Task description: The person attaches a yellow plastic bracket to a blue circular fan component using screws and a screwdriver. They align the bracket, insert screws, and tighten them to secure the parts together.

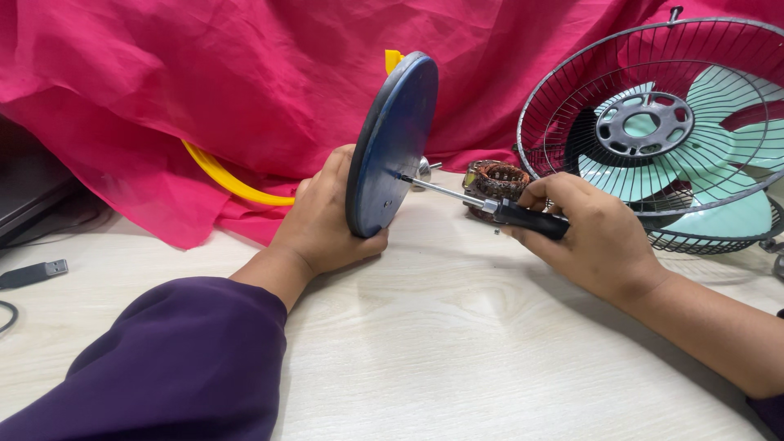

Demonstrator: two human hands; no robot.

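Right now my left hand point(327, 216) grips a round dark blue disc point(394, 139) by its lower edge, fingers curled behind it and thumb pressed on the front, holding it upright on its rim above the pale wooden table point(457, 343). My right hand point(590, 233) is wrapped tight around the black handle of a screwdriver point(482, 204), whose metal shaft runs level to the left with its tip touching the disc's face near the middle. Just behind the screwdriver lies a copper-wound motor coil point(496, 181); a caged green-bladed fan point(670, 131) stands at the right, against red cloth point(245, 82).
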